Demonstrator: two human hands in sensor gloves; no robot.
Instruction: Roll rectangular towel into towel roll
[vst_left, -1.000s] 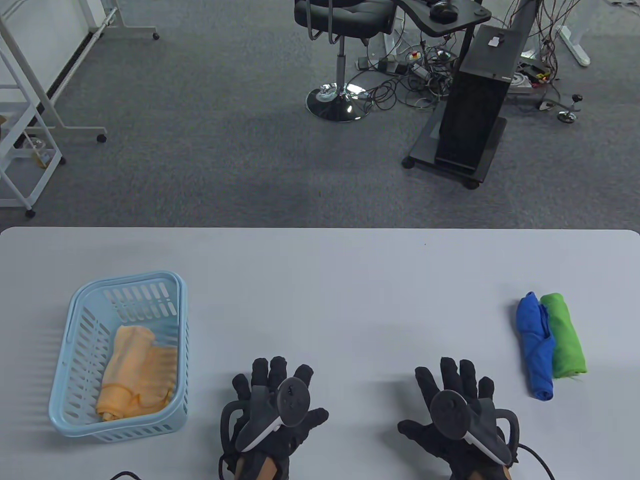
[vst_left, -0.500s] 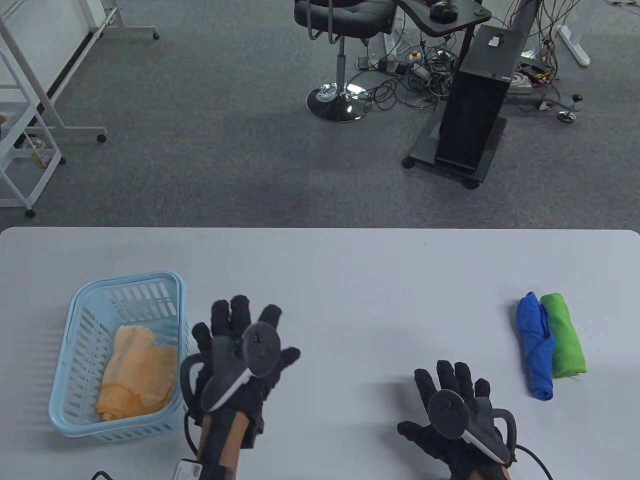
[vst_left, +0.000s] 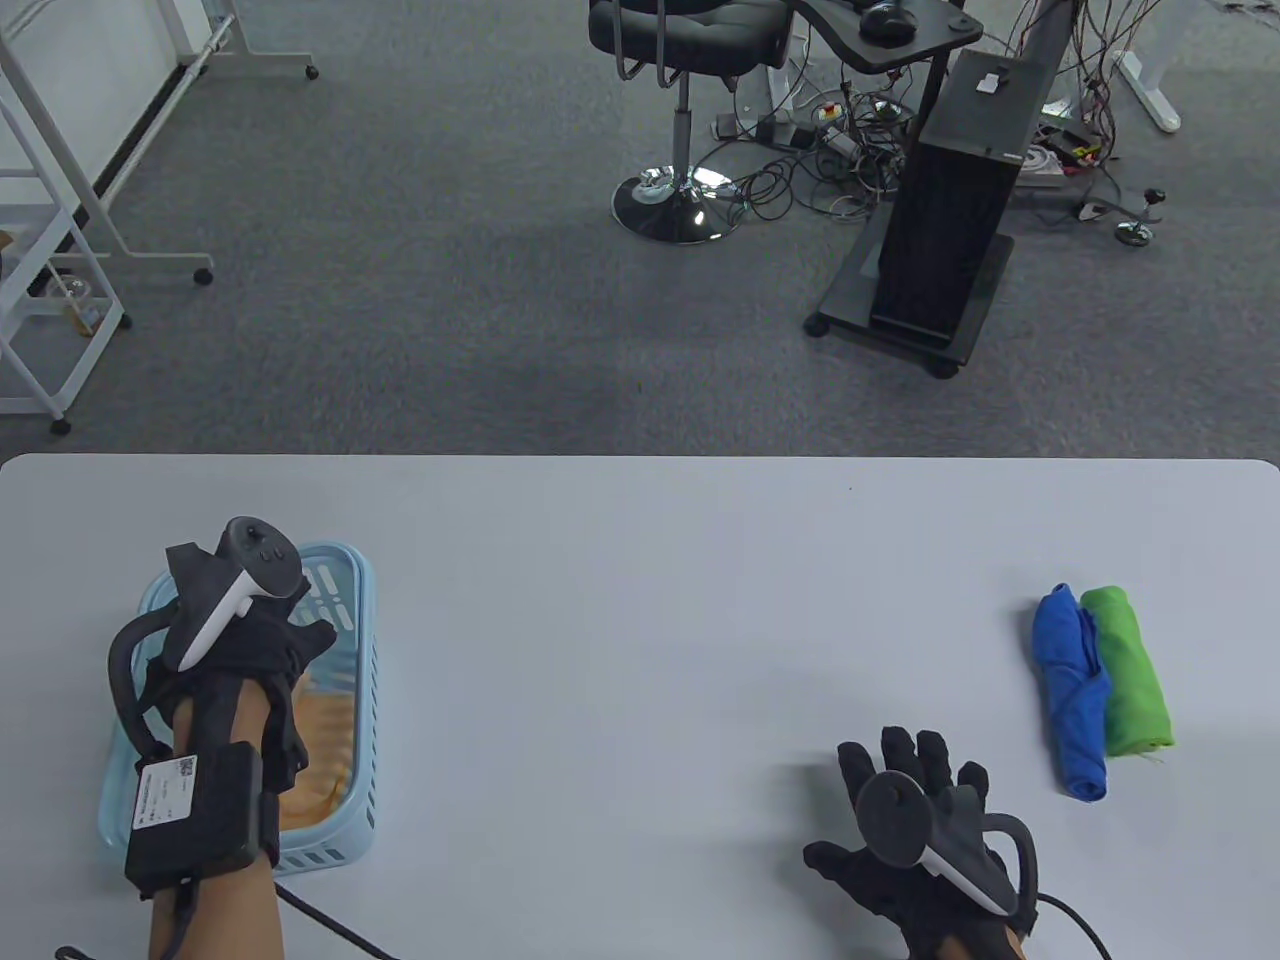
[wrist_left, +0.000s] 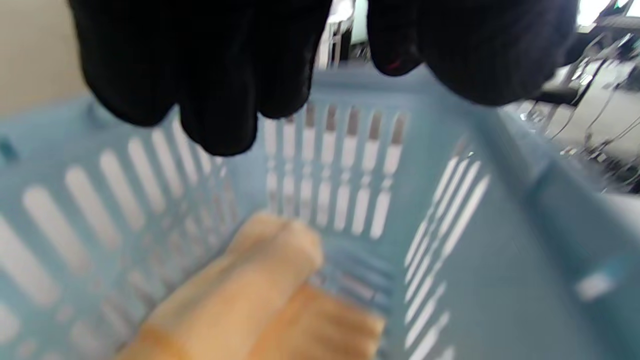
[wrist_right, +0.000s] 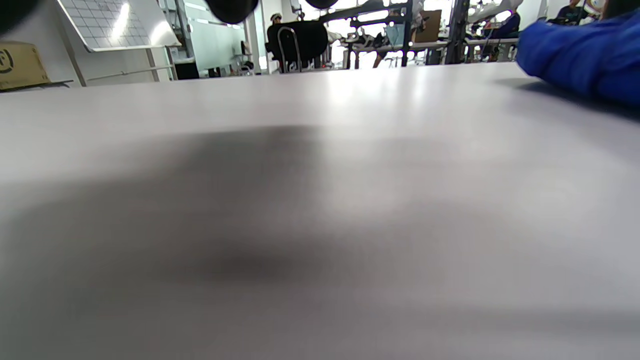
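Reaching into the basket (vst_left: 350, 590) with our left hand (vst_left: 245, 640), fingers hanging loose above the orange towel (wrist_left: 240, 300); next we must pinch it; our right hand (vst_left: 925, 830) rests spread.

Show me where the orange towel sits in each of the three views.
Table view: orange towel in the light blue basket at lower left, mostly hidden under the left hand.
Left wrist view: bottom centre, on the basket floor, below the fingers.
Right wrist view: not in it.
Shared landmark: the basket's slotted wall.
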